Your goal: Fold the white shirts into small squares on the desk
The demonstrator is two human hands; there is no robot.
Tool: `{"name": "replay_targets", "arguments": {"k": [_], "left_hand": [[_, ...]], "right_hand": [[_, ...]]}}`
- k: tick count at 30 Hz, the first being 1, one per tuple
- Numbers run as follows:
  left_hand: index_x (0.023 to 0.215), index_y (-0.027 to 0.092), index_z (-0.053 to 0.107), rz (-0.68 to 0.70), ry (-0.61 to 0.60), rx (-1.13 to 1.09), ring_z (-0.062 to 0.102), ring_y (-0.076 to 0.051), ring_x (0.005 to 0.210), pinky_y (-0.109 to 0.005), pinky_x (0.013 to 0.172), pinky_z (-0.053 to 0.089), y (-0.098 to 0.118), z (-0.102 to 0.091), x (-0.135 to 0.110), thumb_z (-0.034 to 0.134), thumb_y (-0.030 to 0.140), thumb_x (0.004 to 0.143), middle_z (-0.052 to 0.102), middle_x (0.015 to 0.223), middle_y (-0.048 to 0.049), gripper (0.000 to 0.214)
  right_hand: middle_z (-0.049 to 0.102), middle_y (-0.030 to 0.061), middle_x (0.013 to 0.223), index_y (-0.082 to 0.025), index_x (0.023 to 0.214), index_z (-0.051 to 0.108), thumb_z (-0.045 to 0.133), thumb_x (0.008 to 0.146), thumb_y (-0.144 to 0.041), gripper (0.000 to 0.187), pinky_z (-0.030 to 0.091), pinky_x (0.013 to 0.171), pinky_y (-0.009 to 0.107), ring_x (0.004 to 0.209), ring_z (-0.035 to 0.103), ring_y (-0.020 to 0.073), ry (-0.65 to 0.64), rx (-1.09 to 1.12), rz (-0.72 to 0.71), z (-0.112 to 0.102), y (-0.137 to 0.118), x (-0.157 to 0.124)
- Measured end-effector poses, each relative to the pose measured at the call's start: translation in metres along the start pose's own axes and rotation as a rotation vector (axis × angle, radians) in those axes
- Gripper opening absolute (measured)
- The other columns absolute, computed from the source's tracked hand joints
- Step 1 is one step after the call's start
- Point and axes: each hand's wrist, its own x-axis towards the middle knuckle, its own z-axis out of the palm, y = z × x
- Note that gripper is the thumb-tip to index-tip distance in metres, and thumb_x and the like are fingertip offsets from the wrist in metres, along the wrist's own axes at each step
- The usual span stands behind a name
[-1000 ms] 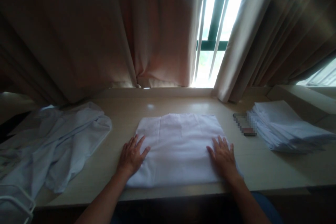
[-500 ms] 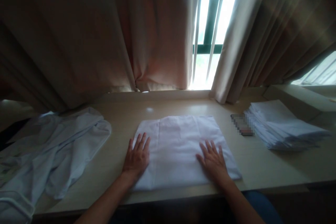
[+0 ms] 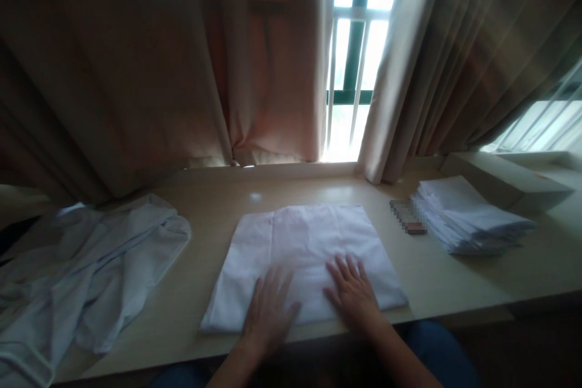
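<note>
A folded white cloth (image 3: 313, 230), perhaps a garment, lies flat on the pale wooden table (image 3: 209, 242) in front of me. My left hand (image 3: 270, 309) is over its near edge, left of the middle, with fingers spread; motion blurs it a little. Right of the middle, my right hand (image 3: 352, 294) rests palm down on the cloth, fingers apart. Neither hand grips anything. Faint creases run across the cloth's surface, and its near left corner reaches toward the table's front edge.
To the left lies a loose heap of white cloth (image 3: 122, 260). At the right are a stack of folded white sheets or cloths (image 3: 464, 212) and a pixelated flat object (image 3: 408, 218) beside it. Behind the table hang brown curtains (image 3: 282, 85) and a bright window (image 3: 354, 60).
My left hand has moved right and toward me, from the cloth's left side to its near edge. My right hand has shifted slightly left and nearer. The camera view has shifted a little.
</note>
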Motion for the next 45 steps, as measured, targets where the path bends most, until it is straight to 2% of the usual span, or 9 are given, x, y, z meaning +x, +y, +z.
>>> {"name": "replay_targets", "arguments": {"k": [5, 11, 16, 26, 33, 36, 39, 42, 45], "left_hand": [[0.147, 0.022, 0.028, -0.254, 0.04, 0.112, 0.009, -0.028, 0.146, -0.051, 0.116, 0.01, -0.042, -0.006, -0.014, 0.036, 0.059, 0.088, 0.017, 0.157, -0.0086, 0.07], [0.148, 0.024, 0.025, -0.432, 0.066, 0.168, -0.004, -0.038, 0.144, -0.06, 0.112, 0.008, -0.034, -0.011, -0.017, 0.037, 0.061, 0.086, 0.009, 0.159, -0.0076, 0.073], [0.148, 0.026, 0.024, -0.441, 0.042, 0.159, -0.004, -0.039, 0.144, -0.063, 0.11, 0.006, -0.031, -0.012, -0.016, 0.037, 0.06, 0.087, 0.01, 0.159, -0.0063, 0.071], [0.146, 0.021, 0.03, -0.396, 0.113, 0.244, -0.004, -0.039, 0.144, -0.064, 0.111, 0.007, -0.02, -0.012, -0.032, 0.043, 0.053, 0.087, 0.009, 0.159, -0.0092, 0.068], [0.145, 0.024, 0.033, -0.391, 0.046, 0.244, 0.007, -0.04, 0.143, -0.063, 0.11, 0.012, -0.022, -0.012, -0.04, 0.038, 0.058, 0.087, 0.017, 0.158, -0.0084, 0.068], [0.143, 0.027, 0.037, -0.418, -0.059, 0.207, 0.019, -0.042, 0.14, -0.065, 0.106, 0.019, -0.029, -0.022, -0.032, 0.037, 0.065, 0.083, 0.024, 0.156, -0.0092, 0.071], [0.134, 0.026, 0.051, -0.425, -0.155, 0.132, 0.04, -0.039, 0.129, -0.059, 0.1, 0.031, -0.04, -0.038, -0.012, 0.035, 0.068, 0.082, 0.044, 0.144, -0.0123, 0.069], [0.125, 0.017, 0.057, -0.427, -0.11, 0.093, 0.048, -0.033, 0.122, -0.048, 0.1, 0.036, -0.057, -0.049, 0.019, 0.034, 0.061, 0.085, 0.052, 0.134, -0.0165, 0.064], [0.128, 0.011, 0.053, -0.547, -0.037, -0.006, 0.047, -0.031, 0.124, -0.041, 0.102, 0.035, -0.082, -0.051, 0.054, 0.044, 0.056, 0.081, 0.051, 0.135, -0.0187, 0.065]], "right_hand": [[0.019, 0.0021, 0.156, -0.033, 0.149, 0.026, 0.022, 0.092, -0.068, 0.067, 0.0, 0.115, 0.051, 0.145, 0.007, 0.026, -0.033, -0.047, 0.161, -0.008, 0.043, -0.003], [0.018, 0.0047, 0.157, -0.031, 0.149, 0.027, 0.02, 0.091, -0.07, 0.07, 0.0, 0.114, 0.049, 0.145, 0.006, 0.0252, -0.012, -0.07, 0.283, -0.007, 0.065, -0.002], [0.016, 0.0043, 0.157, -0.032, 0.149, 0.027, 0.019, 0.091, -0.069, 0.069, -0.002, 0.112, 0.054, 0.145, 0.002, 0.0273, 0.001, -0.075, 0.31, -0.002, 0.063, -0.001], [0.013, 0.0033, 0.158, -0.031, 0.148, 0.028, 0.021, 0.091, -0.069, 0.069, -0.002, 0.113, 0.053, 0.145, 0.0, 0.0269, -0.024, -0.069, 0.273, -0.003, 0.07, -0.008], [0.017, 0.0043, 0.157, -0.032, 0.147, 0.03, 0.021, 0.089, -0.071, 0.07, 0.0, 0.113, 0.053, 0.145, 0.003, 0.0263, 0.026, -0.056, 0.261, 0.004, 0.073, -0.016], [0.02, 0.0042, 0.156, -0.032, 0.147, 0.032, 0.021, 0.089, -0.071, 0.07, 0.0, 0.113, 0.053, 0.145, 0.004, 0.0264, 0.025, -0.041, 0.265, 0.003, 0.072, -0.015], [0.021, 0.0037, 0.156, -0.032, 0.146, 0.032, 0.021, 0.09, -0.071, 0.07, -0.001, 0.114, 0.052, 0.145, 0.006, 0.0262, 0.022, -0.035, 0.277, -0.001, 0.07, -0.015], [0.02, 0.0037, 0.156, -0.032, 0.146, 0.033, 0.021, 0.09, -0.071, 0.07, 0.0, 0.114, 0.052, 0.145, 0.006, 0.026, 0.017, -0.03, 0.281, -0.005, 0.068, -0.015], [0.019, 0.0038, 0.156, -0.032, 0.146, 0.033, 0.02, 0.089, -0.071, 0.07, 0.0, 0.114, 0.052, 0.145, 0.006, 0.0263, 0.005, -0.021, 0.283, -0.006, 0.068, -0.015]]}}
